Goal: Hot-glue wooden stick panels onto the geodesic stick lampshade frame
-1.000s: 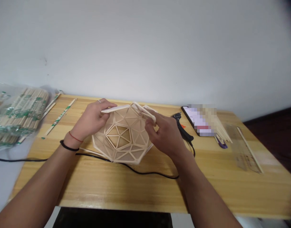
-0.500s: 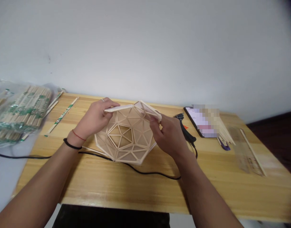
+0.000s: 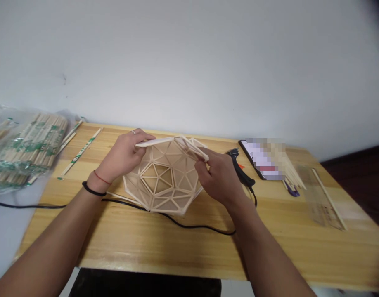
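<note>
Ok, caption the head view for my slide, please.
Left hand and right hand hold the rim of a wooden-stick lattice bowl over a wooden table, a black corded tool nearby.

The table (image 3: 133, 247) bears chopsticks (image 3: 80, 153) left of the lattice (image 3: 157, 177) and a phone (image 3: 255, 159) right.

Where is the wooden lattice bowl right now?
In the head view, the lattice bowl is left of the black corded tool, between the left hand and the right hand.
</note>
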The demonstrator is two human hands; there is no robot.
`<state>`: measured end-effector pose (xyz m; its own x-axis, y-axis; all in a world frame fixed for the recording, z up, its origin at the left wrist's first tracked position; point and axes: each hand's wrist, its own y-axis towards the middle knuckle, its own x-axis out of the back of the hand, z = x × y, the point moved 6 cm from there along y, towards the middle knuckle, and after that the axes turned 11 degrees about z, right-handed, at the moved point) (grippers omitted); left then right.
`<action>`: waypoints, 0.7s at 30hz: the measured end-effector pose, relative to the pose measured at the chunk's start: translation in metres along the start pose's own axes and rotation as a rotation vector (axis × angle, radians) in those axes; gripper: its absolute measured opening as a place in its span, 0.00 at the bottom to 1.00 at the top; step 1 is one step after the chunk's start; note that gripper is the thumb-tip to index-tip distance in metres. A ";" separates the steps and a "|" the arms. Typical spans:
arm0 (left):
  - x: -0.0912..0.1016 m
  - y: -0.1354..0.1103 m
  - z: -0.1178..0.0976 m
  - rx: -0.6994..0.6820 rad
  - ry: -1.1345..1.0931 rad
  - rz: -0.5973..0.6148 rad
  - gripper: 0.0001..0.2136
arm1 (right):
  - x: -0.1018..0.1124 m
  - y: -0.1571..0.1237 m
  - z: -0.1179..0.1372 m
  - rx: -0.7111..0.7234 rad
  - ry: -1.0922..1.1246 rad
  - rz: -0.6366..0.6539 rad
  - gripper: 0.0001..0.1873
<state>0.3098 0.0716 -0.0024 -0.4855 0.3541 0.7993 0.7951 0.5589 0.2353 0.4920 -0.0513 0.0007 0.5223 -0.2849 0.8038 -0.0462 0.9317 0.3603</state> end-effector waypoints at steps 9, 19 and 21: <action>0.001 0.000 -0.002 0.003 -0.004 0.004 0.16 | -0.007 0.000 -0.001 -0.024 -0.007 0.061 0.17; -0.001 0.000 -0.002 -0.027 -0.002 0.005 0.18 | -0.005 0.000 -0.001 -0.012 0.023 0.025 0.19; -0.001 0.000 -0.002 -0.024 0.002 0.011 0.18 | -0.006 0.001 -0.004 -0.024 0.034 0.046 0.19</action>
<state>0.3109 0.0695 -0.0016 -0.4763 0.3588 0.8027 0.8089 0.5367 0.2400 0.4918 -0.0481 -0.0058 0.5490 -0.2344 0.8023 -0.0506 0.9488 0.3118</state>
